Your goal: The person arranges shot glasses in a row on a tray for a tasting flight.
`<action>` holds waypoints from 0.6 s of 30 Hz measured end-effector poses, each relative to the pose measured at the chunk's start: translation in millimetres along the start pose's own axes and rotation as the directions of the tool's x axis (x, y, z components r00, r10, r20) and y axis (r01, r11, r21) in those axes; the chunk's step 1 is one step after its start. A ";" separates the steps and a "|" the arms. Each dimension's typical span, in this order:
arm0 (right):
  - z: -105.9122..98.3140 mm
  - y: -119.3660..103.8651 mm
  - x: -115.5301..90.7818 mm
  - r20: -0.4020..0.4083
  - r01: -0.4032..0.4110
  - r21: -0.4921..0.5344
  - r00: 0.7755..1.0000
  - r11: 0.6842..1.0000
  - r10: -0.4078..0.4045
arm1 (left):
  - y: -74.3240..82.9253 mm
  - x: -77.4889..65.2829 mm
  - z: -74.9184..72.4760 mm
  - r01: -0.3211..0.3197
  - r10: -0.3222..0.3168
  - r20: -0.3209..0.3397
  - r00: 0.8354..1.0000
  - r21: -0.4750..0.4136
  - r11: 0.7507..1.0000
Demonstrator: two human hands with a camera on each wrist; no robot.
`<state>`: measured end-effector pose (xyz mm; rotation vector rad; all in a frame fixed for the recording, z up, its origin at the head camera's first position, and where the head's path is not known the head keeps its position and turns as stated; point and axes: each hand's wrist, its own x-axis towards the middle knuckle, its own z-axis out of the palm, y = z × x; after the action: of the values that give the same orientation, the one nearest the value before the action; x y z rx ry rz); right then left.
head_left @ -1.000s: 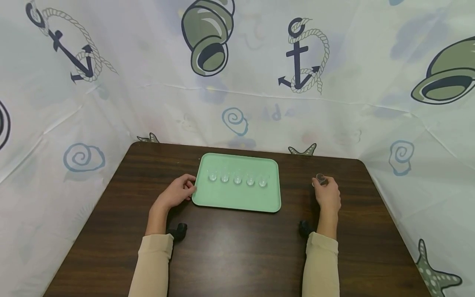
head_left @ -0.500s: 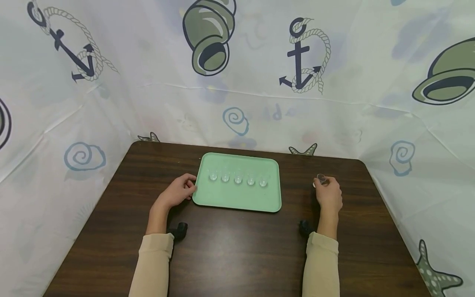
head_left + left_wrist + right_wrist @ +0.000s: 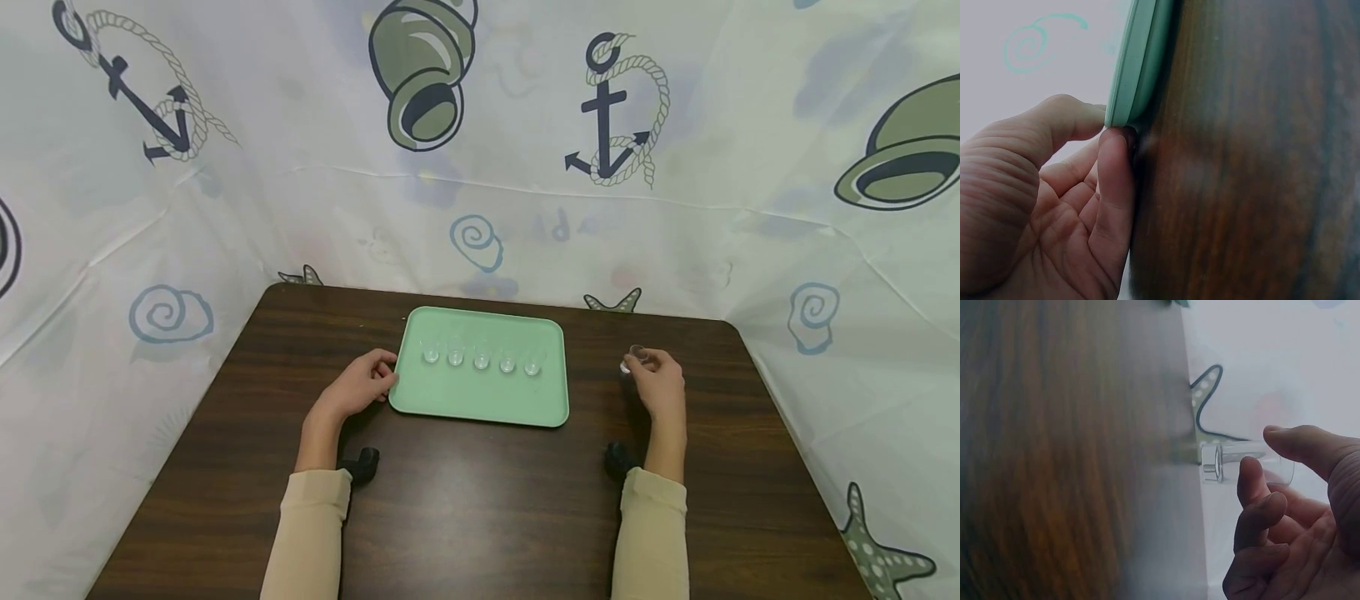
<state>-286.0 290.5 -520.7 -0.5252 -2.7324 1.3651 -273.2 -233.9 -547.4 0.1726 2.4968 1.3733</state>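
Observation:
My left hand (image 3: 358,387) pinches the left edge of a green tray (image 3: 480,404). In the left wrist view, the thumb and fingers meet at the tray's rim (image 3: 1129,94). Several small clear shot glasses (image 3: 482,361) stand in a row across the tray. To the right of the tray, my right hand (image 3: 660,382) holds another clear shot glass (image 3: 1235,461) between thumb and fingers. The glass's thick base (image 3: 1210,464) points toward the table, and its rim end lies by the thumb. In the head view its base shows left of the fingertips.
All of this is on a dark brown wooden table (image 3: 465,508). A white cloth (image 3: 517,242) printed with anchors and shells hangs behind and at both sides. Dark wrist-worn devices (image 3: 363,467) sit at the inner sides of both wrists.
My right hand has shifted slightly left with the shot glass, whose base now shows more to the left of the fingertips. The left hand, the tray and the row of glasses have stayed put.

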 end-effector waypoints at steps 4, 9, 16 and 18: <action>2.1 -4.4 -0.1 0.007 0.028 0.014 1.000 1.000 -0.028 | -0.8 0.6 -0.1 0.000 0.000 0.000 1.000 -0.001 1.000; 5.6 -7.7 0.7 0.015 0.038 0.023 0.999 0.999 -0.038 | -1.5 1.4 -0.1 -0.002 0.002 0.001 1.000 -0.003 1.000; 13.1 -14.4 -0.1 0.025 0.060 0.045 0.998 0.997 -0.061 | -0.6 -0.1 -0.8 -0.002 0.002 0.002 1.000 -0.002 1.000; 15.0 -17.5 -1.4 0.024 0.073 0.053 0.997 0.996 -0.074 | 0.7 -0.9 -0.7 -0.003 0.003 0.002 1.000 -0.001 1.000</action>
<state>-292.4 268.8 -516.0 -0.4024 -2.6983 1.4308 -272.6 -234.3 -546.3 0.1773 2.4947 1.3751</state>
